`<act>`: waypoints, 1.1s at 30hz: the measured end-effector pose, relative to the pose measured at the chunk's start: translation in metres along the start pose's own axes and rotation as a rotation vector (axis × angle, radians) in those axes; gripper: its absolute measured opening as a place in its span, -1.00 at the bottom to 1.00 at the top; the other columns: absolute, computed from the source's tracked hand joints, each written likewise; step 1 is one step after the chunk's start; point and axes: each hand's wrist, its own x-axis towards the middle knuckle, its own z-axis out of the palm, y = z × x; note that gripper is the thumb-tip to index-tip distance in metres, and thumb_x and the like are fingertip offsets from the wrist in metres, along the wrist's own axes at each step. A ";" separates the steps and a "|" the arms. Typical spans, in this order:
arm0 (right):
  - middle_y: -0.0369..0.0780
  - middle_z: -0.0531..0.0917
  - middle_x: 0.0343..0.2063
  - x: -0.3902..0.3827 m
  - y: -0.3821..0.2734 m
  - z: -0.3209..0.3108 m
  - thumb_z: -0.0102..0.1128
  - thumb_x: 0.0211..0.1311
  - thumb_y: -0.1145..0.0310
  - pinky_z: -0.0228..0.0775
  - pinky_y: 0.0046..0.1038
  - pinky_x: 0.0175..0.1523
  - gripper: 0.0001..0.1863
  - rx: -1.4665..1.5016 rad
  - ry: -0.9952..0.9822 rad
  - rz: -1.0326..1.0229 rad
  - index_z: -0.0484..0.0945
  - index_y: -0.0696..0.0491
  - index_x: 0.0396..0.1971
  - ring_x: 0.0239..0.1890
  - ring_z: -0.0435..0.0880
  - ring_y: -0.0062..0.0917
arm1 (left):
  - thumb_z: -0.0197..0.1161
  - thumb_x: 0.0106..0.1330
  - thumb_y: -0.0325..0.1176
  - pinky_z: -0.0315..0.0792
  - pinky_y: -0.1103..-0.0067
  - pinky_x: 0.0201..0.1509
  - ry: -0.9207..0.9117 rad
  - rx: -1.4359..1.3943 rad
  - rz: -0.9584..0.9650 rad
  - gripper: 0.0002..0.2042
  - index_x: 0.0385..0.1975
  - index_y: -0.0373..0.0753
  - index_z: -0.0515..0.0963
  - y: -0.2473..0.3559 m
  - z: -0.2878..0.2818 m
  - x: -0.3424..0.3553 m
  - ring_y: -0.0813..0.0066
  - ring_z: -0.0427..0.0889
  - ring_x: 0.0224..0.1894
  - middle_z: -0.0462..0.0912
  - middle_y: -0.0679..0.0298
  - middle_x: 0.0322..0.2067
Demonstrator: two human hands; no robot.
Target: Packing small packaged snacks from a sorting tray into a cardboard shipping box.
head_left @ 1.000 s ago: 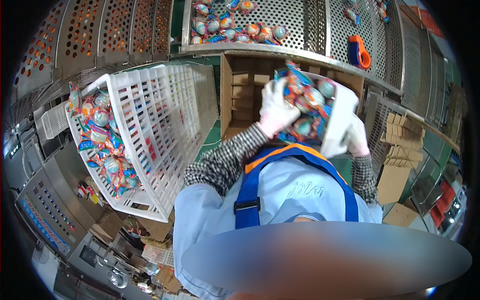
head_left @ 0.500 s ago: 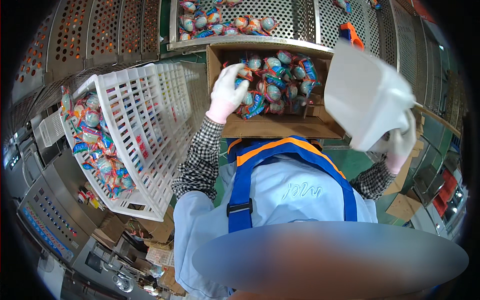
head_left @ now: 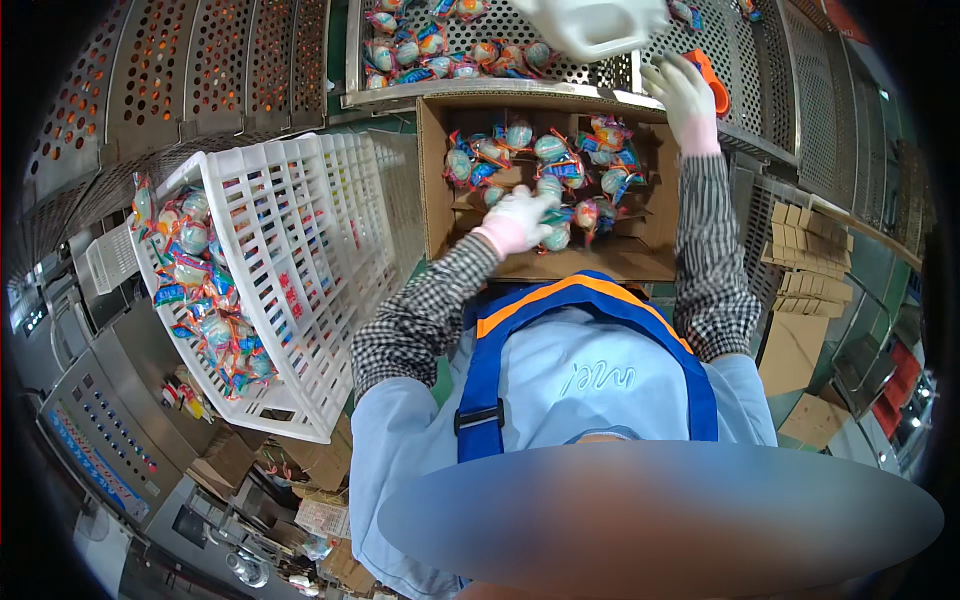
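Note:
An open cardboard box (head_left: 560,265) is directly in front of me, with several round pieces in clear, red and blue twist wrappers inside. My left hand (head_left: 518,220), in a white glove, reaches into the box; its fingers are spread and touch a wrapped ball (head_left: 554,236). Above the box's far right corner my right hand (head_left: 686,100), gloved too, is open with nothing in it. Just beyond it, a white plastic scoop (head_left: 600,28) is over the perforated metal table, partly cut off by the top edge.
On the left a white plastic basket (head_left: 300,210) stands tilted, with more wrapped balls inside. Beyond the box, wrapped balls lie on the perforated metal table (head_left: 570,72). An orange tape dispenser (head_left: 712,85) rests there. Stacked cardboard dividers (head_left: 808,250) are at right.
The scoop has left my right hand and is now at the far table. My right hand has moved away from me. My left hand has reached deeper into the box, and the balls lie more spread out.

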 end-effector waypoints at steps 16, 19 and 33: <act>-0.05 0.56 -0.25 -0.080 0.078 -0.029 0.33 -0.14 0.15 0.41 -0.28 -0.05 -0.50 -1.151 -0.331 -0.164 0.42 0.03 -0.17 -0.18 0.56 -0.19 | 0.26 0.06 -0.04 0.44 0.25 -0.01 -0.140 0.313 -0.233 -0.46 0.00 -0.22 0.43 0.010 -0.026 0.098 0.04 0.50 -0.02 0.44 -0.02 -0.02; -0.21 0.53 -0.36 -0.093 0.049 -0.045 0.37 -0.14 0.32 0.39 -0.55 -0.12 -0.55 -0.886 -0.213 0.073 0.41 0.11 -0.22 -0.28 0.53 -0.58 | 0.21 0.03 0.05 0.43 0.27 -0.02 0.007 0.334 -0.190 -0.52 -0.23 -0.26 0.53 -0.008 -0.012 0.071 0.08 0.55 -0.07 0.52 0.02 -0.12; -0.14 0.56 -0.21 -0.103 0.031 -0.048 0.33 -0.08 0.34 0.43 -0.45 -0.08 -0.60 -0.967 0.055 -0.189 0.44 0.09 -0.20 -0.18 0.59 -0.34 | 0.13 0.14 -0.40 0.38 0.31 0.02 0.847 -0.135 0.002 -0.72 -0.13 -0.27 0.44 -0.001 -0.023 0.075 0.06 0.46 -0.04 0.52 -0.02 -0.16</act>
